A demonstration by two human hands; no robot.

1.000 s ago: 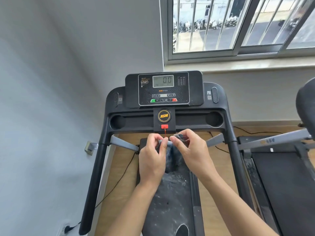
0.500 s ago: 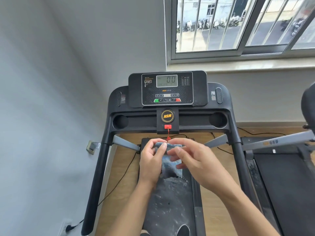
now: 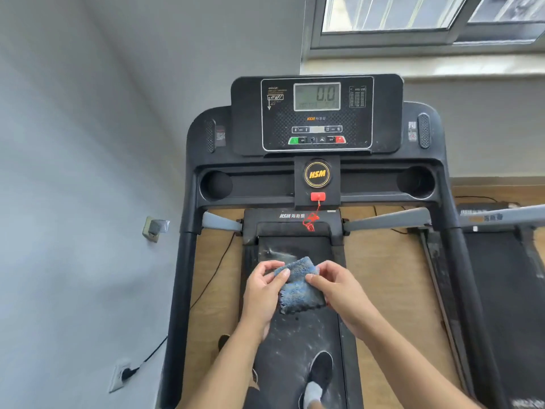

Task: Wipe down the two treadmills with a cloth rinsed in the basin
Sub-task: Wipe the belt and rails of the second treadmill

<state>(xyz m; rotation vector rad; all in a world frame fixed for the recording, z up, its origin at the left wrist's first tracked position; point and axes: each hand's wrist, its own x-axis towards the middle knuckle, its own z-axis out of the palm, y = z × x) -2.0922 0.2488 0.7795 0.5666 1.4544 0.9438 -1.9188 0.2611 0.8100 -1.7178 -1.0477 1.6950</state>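
Note:
I stand on the black treadmill [image 3: 317, 184], its console showing 0.0 straight ahead. A folded blue-grey cloth [image 3: 299, 286] hangs between my hands above the dusty belt [image 3: 295, 343]. My left hand [image 3: 264, 293] pinches the cloth's left edge with thumb and fingers. My right hand [image 3: 339, 292] pinches its right side. The second treadmill [image 3: 501, 261] stands to the right, only its left part in view. The basin is out of sight.
A grey wall runs along the left with a socket and plug [image 3: 122, 374] low down. A red safety cord [image 3: 311, 221] dangles from the console. Black cables cross the wooden floor [image 3: 383, 276]. A window [image 3: 427, 22] sits above. My shoe [image 3: 320, 370] rests on the belt.
My hands have dropped lower and closer to me with the cloth, which is now folded into a smaller pad. The camera has tilted down, showing the belt and my shoe.

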